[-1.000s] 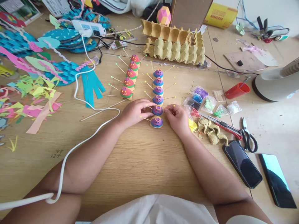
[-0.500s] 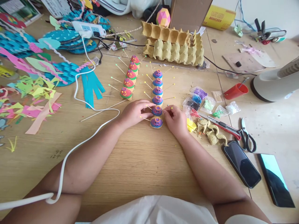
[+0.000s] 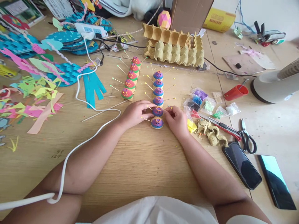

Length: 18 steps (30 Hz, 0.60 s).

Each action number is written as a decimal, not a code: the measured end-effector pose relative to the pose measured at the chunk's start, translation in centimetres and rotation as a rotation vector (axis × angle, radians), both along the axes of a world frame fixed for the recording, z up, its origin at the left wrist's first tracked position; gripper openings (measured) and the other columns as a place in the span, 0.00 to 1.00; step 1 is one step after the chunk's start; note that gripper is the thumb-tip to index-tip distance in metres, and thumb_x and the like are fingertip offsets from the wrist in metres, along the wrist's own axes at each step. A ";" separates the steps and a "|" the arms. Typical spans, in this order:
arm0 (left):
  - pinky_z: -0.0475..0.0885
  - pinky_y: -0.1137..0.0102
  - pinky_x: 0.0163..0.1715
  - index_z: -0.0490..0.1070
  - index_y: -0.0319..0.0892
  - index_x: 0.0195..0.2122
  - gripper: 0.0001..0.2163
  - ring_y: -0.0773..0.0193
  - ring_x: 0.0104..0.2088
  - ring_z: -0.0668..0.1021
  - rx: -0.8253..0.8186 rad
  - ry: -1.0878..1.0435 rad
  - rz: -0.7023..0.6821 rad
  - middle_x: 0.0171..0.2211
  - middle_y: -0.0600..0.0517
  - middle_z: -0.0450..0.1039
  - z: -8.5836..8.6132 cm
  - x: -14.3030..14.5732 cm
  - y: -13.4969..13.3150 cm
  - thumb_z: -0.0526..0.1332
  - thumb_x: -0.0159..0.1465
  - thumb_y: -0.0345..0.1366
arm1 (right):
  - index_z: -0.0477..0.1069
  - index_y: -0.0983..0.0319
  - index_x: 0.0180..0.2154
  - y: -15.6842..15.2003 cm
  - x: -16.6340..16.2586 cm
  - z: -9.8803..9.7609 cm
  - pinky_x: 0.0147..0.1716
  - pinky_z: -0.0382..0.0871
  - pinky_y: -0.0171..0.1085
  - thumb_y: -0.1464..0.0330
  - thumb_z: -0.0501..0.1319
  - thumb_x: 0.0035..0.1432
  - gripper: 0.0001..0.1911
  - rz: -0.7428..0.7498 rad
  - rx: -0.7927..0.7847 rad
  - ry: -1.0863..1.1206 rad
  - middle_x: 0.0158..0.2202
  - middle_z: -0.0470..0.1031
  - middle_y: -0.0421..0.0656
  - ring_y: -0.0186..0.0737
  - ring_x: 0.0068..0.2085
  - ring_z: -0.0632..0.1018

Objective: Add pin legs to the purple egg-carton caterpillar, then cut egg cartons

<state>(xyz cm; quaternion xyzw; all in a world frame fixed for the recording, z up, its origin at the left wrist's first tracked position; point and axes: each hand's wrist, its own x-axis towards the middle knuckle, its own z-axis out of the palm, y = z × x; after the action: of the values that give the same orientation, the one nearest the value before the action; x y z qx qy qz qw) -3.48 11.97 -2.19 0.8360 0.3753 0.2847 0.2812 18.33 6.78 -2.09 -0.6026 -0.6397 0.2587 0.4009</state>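
A row of purple-and-blue painted domes (image 3: pixel 158 92) with thin yellow-tipped sticks poking out sideways lies on the wooden table (image 3: pixel 130 161). My left hand (image 3: pixel 135 113) rests against the left side of the second-nearest dome (image 3: pixel 158 111), fingers curled on it. My right hand (image 3: pixel 176 120) is on the right of that dome, its fingertips pinched on a thin yellow-tipped stick (image 3: pixel 170 108) at the dome's side. A second row of red-and-green domes (image 3: pixel 131 77) lies to the left.
Egg cartons (image 3: pixel 174 46) stand behind the rows. Small bags of coloured clay (image 3: pixel 203 101), a red cup (image 3: pixel 235 92), a utility knife (image 3: pixel 221 125), scissors (image 3: pixel 248 137) and two phones (image 3: pixel 241 164) lie right. A white cable (image 3: pixel 81 93) and paper scraps (image 3: pixel 35 90) lie left.
My right hand's fingertips have shifted slightly closer to the dome's side with the stick. The view has tipped down a little; the left hand stays put.
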 end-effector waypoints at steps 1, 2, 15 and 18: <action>0.72 0.69 0.38 0.78 0.46 0.53 0.16 0.64 0.36 0.78 -0.004 0.002 0.001 0.46 0.49 0.79 0.0 0.0 0.0 0.69 0.64 0.40 | 0.73 0.59 0.31 0.0 0.0 0.0 0.30 0.64 0.36 0.62 0.61 0.62 0.09 0.002 0.000 0.005 0.25 0.74 0.39 0.36 0.27 0.72; 0.72 0.69 0.38 0.78 0.46 0.53 0.16 0.64 0.37 0.78 -0.010 0.004 0.002 0.47 0.49 0.79 0.1 0.0 0.0 0.68 0.64 0.40 | 0.73 0.59 0.31 0.1 0.0 -0.1 0.30 0.64 0.36 0.62 0.61 0.63 0.10 0.005 0.004 0.007 0.25 0.74 0.39 0.37 0.27 0.72; 0.73 0.69 0.38 0.78 0.45 0.53 0.17 0.64 0.36 0.77 -0.027 0.009 0.003 0.47 0.49 0.79 0.1 0.1 0.0 0.69 0.64 0.38 | 0.72 0.58 0.33 0.0 -0.1 0.1 0.36 0.67 0.37 0.65 0.58 0.65 0.08 0.044 0.064 -0.058 0.31 0.77 0.41 0.40 0.34 0.75; 0.73 0.68 0.39 0.78 0.46 0.54 0.17 0.64 0.37 0.78 -0.035 -0.004 0.001 0.48 0.49 0.79 -0.1 0.0 0.0 0.69 0.64 0.38 | 0.71 0.58 0.33 0.0 -0.1 0.2 0.36 0.67 0.37 0.65 0.58 0.65 0.08 0.044 0.066 -0.068 0.31 0.77 0.41 0.39 0.33 0.75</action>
<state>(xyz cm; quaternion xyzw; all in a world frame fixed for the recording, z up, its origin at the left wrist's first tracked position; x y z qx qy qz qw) -3.46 12.00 -2.25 0.8303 0.3800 0.2798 0.2964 18.22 6.75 -1.92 -0.5831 -0.6744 0.2255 0.3928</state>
